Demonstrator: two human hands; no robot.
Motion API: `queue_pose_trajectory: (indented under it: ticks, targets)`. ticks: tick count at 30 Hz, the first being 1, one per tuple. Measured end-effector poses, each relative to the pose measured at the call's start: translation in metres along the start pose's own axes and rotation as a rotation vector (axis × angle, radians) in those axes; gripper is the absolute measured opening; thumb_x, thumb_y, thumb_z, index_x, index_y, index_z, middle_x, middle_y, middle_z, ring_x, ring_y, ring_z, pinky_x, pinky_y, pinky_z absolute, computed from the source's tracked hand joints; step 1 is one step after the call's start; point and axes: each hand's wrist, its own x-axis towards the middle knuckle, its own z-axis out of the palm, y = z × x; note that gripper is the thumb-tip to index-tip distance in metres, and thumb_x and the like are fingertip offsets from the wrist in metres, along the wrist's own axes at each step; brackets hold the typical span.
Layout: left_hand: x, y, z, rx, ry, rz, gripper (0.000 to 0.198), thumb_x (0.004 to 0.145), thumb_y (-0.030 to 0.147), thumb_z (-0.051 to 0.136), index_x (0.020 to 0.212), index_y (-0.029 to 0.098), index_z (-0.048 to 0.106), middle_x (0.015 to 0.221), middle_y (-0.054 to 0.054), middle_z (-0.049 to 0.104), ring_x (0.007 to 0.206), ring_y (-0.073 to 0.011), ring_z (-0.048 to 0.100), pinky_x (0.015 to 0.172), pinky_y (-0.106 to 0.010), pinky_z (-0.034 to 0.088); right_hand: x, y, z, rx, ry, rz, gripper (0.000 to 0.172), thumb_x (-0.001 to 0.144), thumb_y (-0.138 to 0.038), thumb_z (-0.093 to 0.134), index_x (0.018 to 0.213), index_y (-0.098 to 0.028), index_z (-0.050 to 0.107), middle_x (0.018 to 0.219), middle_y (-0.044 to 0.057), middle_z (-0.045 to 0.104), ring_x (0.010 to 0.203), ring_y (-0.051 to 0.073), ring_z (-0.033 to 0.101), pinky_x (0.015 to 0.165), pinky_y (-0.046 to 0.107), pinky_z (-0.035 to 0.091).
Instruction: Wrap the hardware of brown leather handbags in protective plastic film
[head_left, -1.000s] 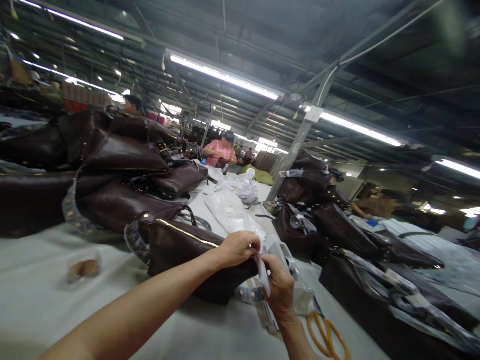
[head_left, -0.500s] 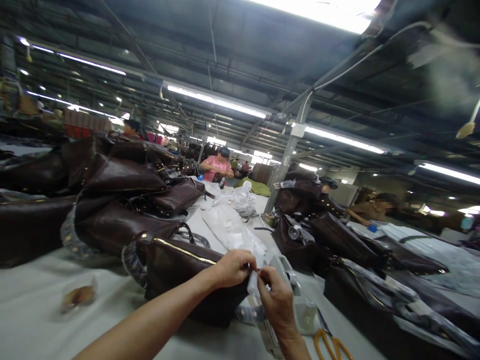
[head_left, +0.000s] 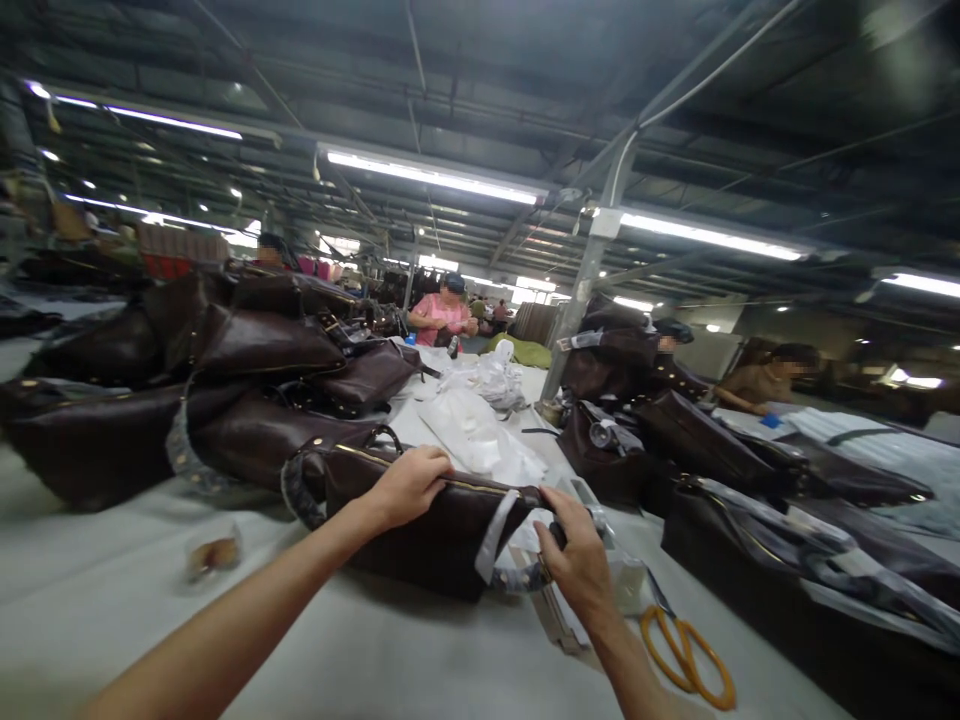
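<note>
A dark brown leather handbag point(head_left: 427, 535) with a gold zip line lies on the white table point(head_left: 112, 600) in front of me. My left hand point(head_left: 409, 483) is closed over its top edge near the zip. At the bag's right end my right hand point(head_left: 577, 560) is closed on the plastic-wrapped strap point(head_left: 517, 578). A white strip point(head_left: 495, 530) hangs over the bag's right side.
Piles of brown handbags point(head_left: 247, 380) fill the left; more bags point(head_left: 675, 450) line the right. Orange-handled scissors point(head_left: 686, 655) lie at lower right, white plastic sheets point(head_left: 480, 440) beyond my bag, a small clear packet point(head_left: 212, 553) to the left. Other people work farther back.
Both hands left the white strip they pinched together. The left hand moved left onto the bag's top, the right dropped to the wrapped strap. The view shifted slightly.
</note>
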Motion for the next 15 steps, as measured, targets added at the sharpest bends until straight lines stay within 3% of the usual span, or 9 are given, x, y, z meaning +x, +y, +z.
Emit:
queue_pose_trajectory:
  ticks: [3,5,7,9,10,12,15]
  targets:
    - [-0.044,-0.009,-0.016,0.021,0.136,0.030,0.023,0.087,0.013,0.044,0.088,0.020,0.065,0.104,-0.008,0.065,0.100,-0.0209,0.057,0.092,-0.035,0.043,-0.001,-0.009,0.003,-0.050,0.095,-0.007,0.033,0.089,-0.034,0.047,0.114,-0.018,0.062,0.115,0.013,0.063,0.110,0.028,0.056,0.096,0.050,0.043]
    - [-0.071,-0.017,-0.026,0.022,0.268,-0.034,0.023,0.088,0.016,0.044,0.089,0.022,0.066,0.108,-0.008,0.066,0.104,-0.0222,0.056,0.096,-0.037,0.040,-0.001,-0.017,0.004,-0.064,0.134,0.000,0.036,0.090,-0.040,0.045,0.111,-0.017,0.063,0.113,0.014,0.063,0.108,0.029,0.056,0.095,0.050,0.044]
    - [-0.092,-0.029,-0.038,-0.002,0.463,-0.213,0.018,0.084,0.020,0.050,0.090,0.023,0.067,0.108,-0.007,0.066,0.107,-0.0242,0.055,0.099,-0.038,0.038,-0.001,-0.025,0.004,-0.041,0.162,0.020,0.039,0.089,-0.045,0.044,0.107,-0.018,0.064,0.111,0.014,0.063,0.106,0.030,0.056,0.093,0.049,0.044]
    - [-0.106,-0.046,-0.050,-0.122,0.626,-0.479,0.012,0.079,0.024,0.057,0.085,0.023,0.067,0.095,-0.006,0.067,0.097,-0.0247,0.058,0.090,-0.035,0.044,-0.003,-0.030,0.002,0.005,0.152,0.109,0.041,0.086,-0.051,0.045,0.102,-0.019,0.065,0.106,0.013,0.065,0.100,0.030,0.058,0.089,0.047,0.046]
    - [-0.111,-0.056,-0.055,-0.222,0.649,-0.619,0.009,0.076,0.027,0.060,0.079,0.022,0.067,0.085,-0.005,0.067,0.087,-0.0242,0.060,0.081,-0.032,0.046,-0.005,-0.030,0.000,0.021,0.126,0.198,0.042,0.084,-0.054,0.045,0.098,-0.020,0.065,0.102,0.012,0.067,0.095,0.030,0.060,0.085,0.046,0.047]
    - [-0.115,-0.074,-0.062,-0.443,0.580,-0.871,0.017,0.073,0.034,0.065,0.067,0.019,0.065,0.067,-0.004,0.063,0.067,-0.0214,0.059,0.060,-0.027,0.044,-0.009,-0.026,-0.004,0.037,0.033,0.456,0.044,0.078,-0.060,0.048,0.091,-0.022,0.066,0.093,0.011,0.069,0.083,0.029,0.062,0.076,0.045,0.049]
    - [-0.111,-0.095,-0.063,-0.773,0.416,-1.109,0.034,0.071,0.048,0.068,0.059,0.016,0.061,0.061,-0.005,0.063,0.058,-0.0192,0.057,0.052,-0.024,0.040,-0.013,-0.010,-0.006,0.226,-0.126,0.893,0.049,0.074,-0.067,0.049,0.079,-0.021,0.067,0.085,0.012,0.071,0.078,0.029,0.064,0.069,0.043,0.051]
